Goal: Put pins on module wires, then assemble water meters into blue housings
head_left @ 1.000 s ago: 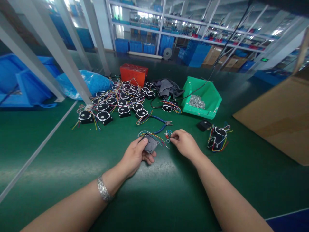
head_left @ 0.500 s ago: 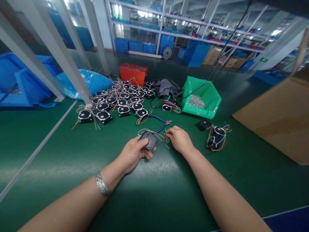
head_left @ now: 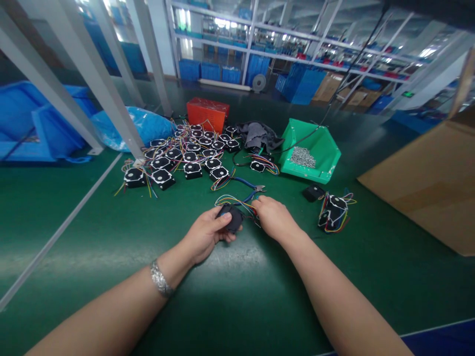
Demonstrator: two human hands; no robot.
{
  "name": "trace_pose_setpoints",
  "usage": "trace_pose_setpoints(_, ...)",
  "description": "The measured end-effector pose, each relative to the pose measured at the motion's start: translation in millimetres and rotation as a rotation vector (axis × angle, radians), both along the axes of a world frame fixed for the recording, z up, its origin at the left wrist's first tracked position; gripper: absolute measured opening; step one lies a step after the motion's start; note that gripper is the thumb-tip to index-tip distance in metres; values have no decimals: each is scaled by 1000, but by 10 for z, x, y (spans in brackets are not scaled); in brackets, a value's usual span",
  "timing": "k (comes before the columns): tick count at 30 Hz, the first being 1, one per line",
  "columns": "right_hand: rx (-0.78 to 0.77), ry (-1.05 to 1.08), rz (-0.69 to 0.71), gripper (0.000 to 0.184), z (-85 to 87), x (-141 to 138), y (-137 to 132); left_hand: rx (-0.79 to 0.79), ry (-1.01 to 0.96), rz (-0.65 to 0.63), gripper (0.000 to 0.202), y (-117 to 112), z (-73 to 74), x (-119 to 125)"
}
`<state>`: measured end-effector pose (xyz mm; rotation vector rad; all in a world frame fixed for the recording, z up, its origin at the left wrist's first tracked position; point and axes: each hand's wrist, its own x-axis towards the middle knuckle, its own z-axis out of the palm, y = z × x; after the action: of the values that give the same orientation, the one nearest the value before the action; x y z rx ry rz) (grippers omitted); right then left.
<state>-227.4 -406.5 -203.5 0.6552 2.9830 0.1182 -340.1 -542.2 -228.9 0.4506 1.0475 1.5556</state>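
Note:
My left hand (head_left: 206, 232) is closed round a small black fan module (head_left: 233, 216) held just above the green table (head_left: 111, 237). Coloured wires (head_left: 232, 200) trail from the module toward the far side. My right hand (head_left: 272, 216) is curled right beside the module, its fingers pinched at the wire ends; what they hold is too small to make out. Blue-handled cutters (head_left: 248, 185) lie just beyond both hands.
A heap of several black fan modules with coloured wires (head_left: 185, 153) lies at the back left. A green bin of small metal parts (head_left: 309, 153) stands back right, an orange box (head_left: 206, 113) behind. Finished modules (head_left: 332, 210) lie right; a cardboard box (head_left: 430, 183) far right.
My right hand has moved left and in toward the module, closing on the wire ends. My left hand has turned the module slightly and lifted it a little farther away.

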Motion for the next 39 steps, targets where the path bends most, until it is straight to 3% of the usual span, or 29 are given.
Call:
trace_pose_setpoints(7, -6, -103, -95, 22, 10, 102, 27, 23, -12, -94, 39, -21, 29, -1)
trace_pose_setpoints(12, -140, 179, -163, 18, -111, 112, 161, 110, -163, -51, 46, -38, -12, -61)
trace_pose_setpoints(15, -355, 524, -219, 14, -174, 98, 165, 144, -183, -33, 37, -41, -25, -65)
trace_pose_setpoints(18, -672, 757, -282, 9, -190, 98, 89, 108, -110, 37, 27, -27, -26, -37)
trace_pose_setpoints(21, -952, 843, -316, 15, -158, 106, -30, 64, 11, 120, 22, -9, -31, 0)
trace_pose_setpoints(24, -1091, 867, -314, 17, -107, 108, -139, 89, 76, 147, 26, -3, -42, 19)
trace_pose_setpoints(33, -1112, 771, -325, 13, -118, 69, -245, 110, 214, 141, 30, -13, -52, 20)
trace_pose_setpoints(39, -968, 763, -270, 10, -182, 60, -285, 97, 248, 151, 29, -6, -44, 20)
